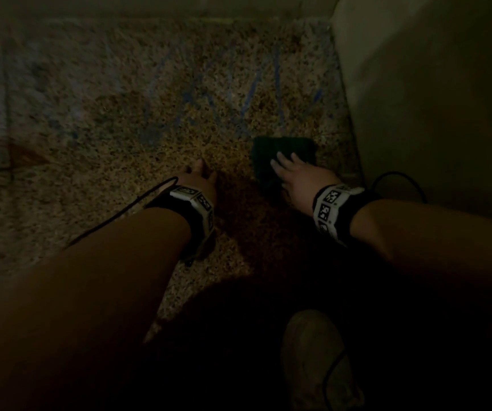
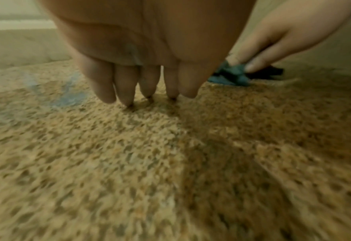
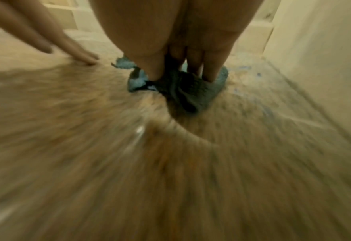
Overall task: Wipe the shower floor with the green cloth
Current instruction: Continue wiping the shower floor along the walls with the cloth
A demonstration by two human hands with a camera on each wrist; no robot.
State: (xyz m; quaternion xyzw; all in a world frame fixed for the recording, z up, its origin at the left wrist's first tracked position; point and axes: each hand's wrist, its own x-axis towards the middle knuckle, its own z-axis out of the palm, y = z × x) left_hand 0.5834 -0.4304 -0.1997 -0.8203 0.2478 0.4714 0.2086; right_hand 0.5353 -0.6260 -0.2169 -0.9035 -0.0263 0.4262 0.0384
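Green terry, bunched and limp: the one cloth (image 1: 280, 155) lies on the speckled shower floor (image 1: 120, 114), at about 2 o'clock from the frame's middle in the head view and near the wall (image 1: 431, 99). The right hand (image 1: 299, 176) presses it down, its fingers (image 3: 213, 65) dug into the folds; whether they curl enough to clench is hard to say through the blur, but they seem straight. The left hand (image 1: 200, 180) holds nothing, fingertips (image 2: 129, 96) propped on the bare floor at the cloth's 9 o'clock. The cloth should be light, soft and likely to ruck, so a flat palm over its middle suits best. Several blue streaks (image 1: 277, 84) lie at 12 o'clock. Two hands, one foot (image 1: 313, 351).
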